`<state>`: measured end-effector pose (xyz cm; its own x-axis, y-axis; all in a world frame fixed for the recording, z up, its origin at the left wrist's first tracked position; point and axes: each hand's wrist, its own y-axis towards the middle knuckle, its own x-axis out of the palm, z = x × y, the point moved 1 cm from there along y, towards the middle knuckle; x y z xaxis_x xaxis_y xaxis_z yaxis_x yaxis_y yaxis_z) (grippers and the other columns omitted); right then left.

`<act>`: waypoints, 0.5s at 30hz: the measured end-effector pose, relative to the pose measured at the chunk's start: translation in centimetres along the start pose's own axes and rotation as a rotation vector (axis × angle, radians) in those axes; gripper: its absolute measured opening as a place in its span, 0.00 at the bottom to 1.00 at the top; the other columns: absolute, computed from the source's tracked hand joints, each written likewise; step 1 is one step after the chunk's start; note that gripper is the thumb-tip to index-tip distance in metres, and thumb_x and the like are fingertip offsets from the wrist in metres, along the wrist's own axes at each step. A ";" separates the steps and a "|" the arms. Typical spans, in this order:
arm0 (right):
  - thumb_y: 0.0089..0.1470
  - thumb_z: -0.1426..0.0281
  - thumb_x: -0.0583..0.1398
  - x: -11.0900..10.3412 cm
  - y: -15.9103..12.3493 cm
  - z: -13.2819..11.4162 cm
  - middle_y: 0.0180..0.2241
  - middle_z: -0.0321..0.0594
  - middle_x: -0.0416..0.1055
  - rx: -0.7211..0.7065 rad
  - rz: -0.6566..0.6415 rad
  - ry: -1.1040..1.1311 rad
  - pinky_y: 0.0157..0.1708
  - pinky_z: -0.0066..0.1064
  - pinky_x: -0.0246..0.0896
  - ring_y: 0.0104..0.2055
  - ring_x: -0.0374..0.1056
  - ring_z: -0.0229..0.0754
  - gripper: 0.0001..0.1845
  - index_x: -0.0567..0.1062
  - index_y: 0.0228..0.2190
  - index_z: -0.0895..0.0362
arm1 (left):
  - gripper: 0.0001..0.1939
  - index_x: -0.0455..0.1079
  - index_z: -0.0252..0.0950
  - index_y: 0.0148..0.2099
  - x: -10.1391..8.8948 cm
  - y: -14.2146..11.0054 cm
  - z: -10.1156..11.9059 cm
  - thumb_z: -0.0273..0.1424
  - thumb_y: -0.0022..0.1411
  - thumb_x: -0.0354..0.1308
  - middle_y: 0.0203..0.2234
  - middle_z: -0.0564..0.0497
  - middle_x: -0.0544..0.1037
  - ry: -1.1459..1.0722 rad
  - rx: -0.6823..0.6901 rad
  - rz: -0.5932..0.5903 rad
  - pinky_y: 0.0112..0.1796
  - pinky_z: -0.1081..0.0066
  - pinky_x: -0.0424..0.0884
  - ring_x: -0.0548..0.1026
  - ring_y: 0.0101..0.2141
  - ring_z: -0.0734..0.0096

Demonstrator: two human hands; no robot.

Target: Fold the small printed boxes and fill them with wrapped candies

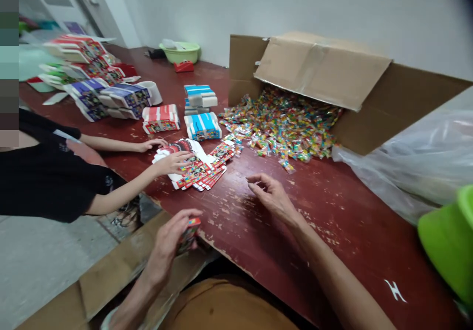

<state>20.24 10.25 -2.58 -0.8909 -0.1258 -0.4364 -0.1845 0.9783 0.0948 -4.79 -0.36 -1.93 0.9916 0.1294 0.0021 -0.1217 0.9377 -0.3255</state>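
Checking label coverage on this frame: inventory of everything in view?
Table: 1, dark red, centre
Large box: 1, brown, back right
Wrapped candies: many, multicoloured, spilling from large box
Loose cartons: many, red/white, mid-table
Blue bundles: at least 2, blue/white, behind loose cartons
Red bundles: several, red/white, left
Purple bundles: several, purple/white, left
Basin: 1, pale green, back
Tub: 1, lime, right edge
Plastic sheeting: count unclear, clear, right
H-shaped mark: 1, white, lower right
Co-worker: 1, black top, left
Small carton: 1, red/multicoloured, left hand
Left hand: 1, bare, lower centre
Right hand: 1, bare, over table
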 end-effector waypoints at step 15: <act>0.51 0.59 0.67 12.7 12.7 -5.0 0.51 0.56 0.68 0.042 0.028 -0.439 0.52 0.49 0.58 0.56 0.61 0.58 0.20 0.78 0.42 0.59 | 0.15 0.78 0.43 0.43 -3.4 0.8 -1.3 0.43 0.56 0.62 0.41 0.46 0.81 0.493 0.307 0.231 0.50 0.59 0.70 0.77 0.45 0.53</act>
<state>4.57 20.24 -2.47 -0.6326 -0.0263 -0.7740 -0.1378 0.9873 0.0791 -8.19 -0.42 -3.42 0.8328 0.2446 -0.4965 -0.2698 0.9627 0.0217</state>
